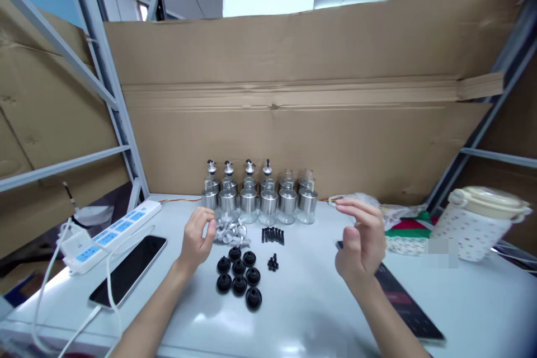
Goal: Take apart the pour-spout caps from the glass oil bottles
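My left hand hovers over the white table with fingers curled, its tips at a pile of small silver metal parts; whether it grips one I cannot tell. My right hand is raised above the table, fingers loosely bent and apart, holding nothing. Between the hands lie several black round stoppers, a row of short black tubes and a few tiny black pieces. Behind them stand two rows of glass bottles with steel collars; the left ones carry pourer spouts.
A white power strip and a charging phone lie at the left. A dark flat tablet sits under my right forearm. A dotted lidded jug, cloth and a plastic bag are at the right. Cardboard walls the shelf behind.
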Action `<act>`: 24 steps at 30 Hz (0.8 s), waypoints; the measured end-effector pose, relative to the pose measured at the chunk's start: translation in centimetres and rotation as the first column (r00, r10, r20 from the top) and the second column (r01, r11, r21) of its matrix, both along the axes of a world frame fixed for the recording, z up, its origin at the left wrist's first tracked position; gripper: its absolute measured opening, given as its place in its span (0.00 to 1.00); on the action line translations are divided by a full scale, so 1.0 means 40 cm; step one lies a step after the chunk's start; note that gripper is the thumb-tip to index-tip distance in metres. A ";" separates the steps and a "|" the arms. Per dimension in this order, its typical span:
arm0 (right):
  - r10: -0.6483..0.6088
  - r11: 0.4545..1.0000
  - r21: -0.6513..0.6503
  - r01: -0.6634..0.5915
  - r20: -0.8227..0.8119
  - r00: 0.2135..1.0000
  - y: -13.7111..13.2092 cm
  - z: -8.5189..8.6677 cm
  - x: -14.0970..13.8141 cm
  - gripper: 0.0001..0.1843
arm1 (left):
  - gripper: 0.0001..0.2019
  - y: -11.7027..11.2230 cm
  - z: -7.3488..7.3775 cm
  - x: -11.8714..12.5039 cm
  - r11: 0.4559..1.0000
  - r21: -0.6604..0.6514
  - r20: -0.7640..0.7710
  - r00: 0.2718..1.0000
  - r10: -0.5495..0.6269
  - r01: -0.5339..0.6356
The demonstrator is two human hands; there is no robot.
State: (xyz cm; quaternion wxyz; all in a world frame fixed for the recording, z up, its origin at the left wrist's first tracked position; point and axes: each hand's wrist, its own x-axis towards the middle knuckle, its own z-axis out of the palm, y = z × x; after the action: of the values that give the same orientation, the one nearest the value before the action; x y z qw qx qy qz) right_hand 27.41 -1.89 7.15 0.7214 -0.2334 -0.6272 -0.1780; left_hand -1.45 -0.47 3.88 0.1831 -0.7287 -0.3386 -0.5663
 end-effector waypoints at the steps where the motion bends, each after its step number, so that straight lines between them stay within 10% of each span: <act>1: 0.002 1.000 -0.008 -0.002 -0.011 1.000 0.000 0.000 0.001 0.11 | 0.08 0.000 0.001 0.000 1.000 0.000 0.002 1.000 -0.002 0.002; 24: 0.027 0.999 -0.032 -0.028 -0.008 1.000 0.005 0.005 0.009 0.11 | 0.10 -0.007 0.002 0.003 0.998 -0.051 0.033 0.999 -0.035 0.037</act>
State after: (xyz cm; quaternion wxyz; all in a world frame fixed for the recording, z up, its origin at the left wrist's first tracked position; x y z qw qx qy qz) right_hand 27.78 -1.71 7.34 0.7223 -0.2371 -0.6304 -0.1570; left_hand -1.32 -0.76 3.95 0.1487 -0.7300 -0.3428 -0.5723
